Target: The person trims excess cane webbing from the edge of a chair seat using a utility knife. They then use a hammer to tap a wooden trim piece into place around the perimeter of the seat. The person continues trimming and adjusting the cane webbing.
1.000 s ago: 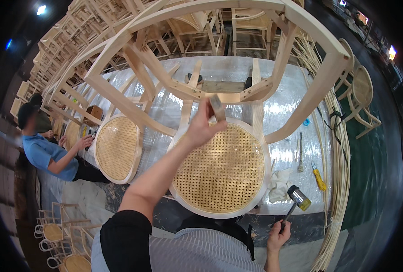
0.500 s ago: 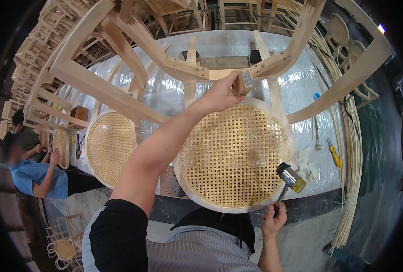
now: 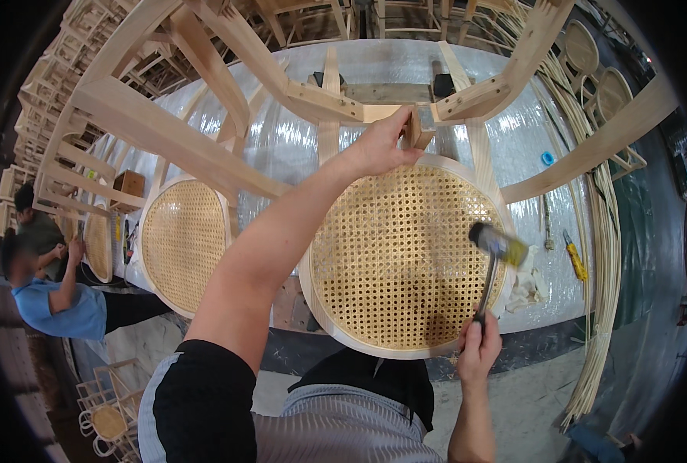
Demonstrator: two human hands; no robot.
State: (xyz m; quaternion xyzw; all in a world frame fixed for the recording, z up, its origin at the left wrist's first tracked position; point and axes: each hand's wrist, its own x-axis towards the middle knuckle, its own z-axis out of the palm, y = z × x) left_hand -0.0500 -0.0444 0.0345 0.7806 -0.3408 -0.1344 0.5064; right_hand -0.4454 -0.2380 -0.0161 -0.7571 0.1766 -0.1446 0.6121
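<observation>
A wooden chair frame with a round woven cane seat (image 3: 405,255) lies in front of me on the wrapped worktable. My left hand (image 3: 384,145) grips a small wooden block (image 3: 418,130) at the far rim of the seat, beside the joint of the frame (image 3: 324,100). Closed around the handle of a mallet (image 3: 489,284), my right hand (image 3: 479,347) is at the near right of the seat. The mallet's head, dark at one end and yellow at the other, is blurred over the seat's right edge.
A second cane seat (image 3: 185,239) is to the left. On the right lie a yellow-handled tool (image 3: 574,258), a blue ring (image 3: 546,158), a white rag (image 3: 527,289) and long cane strips (image 3: 604,285). Two people work at the far left, one in a blue shirt (image 3: 65,309).
My right hand has risen and swung the mallet farther over the table. My left hand and the block have shifted slightly right and away from me in the picture.
</observation>
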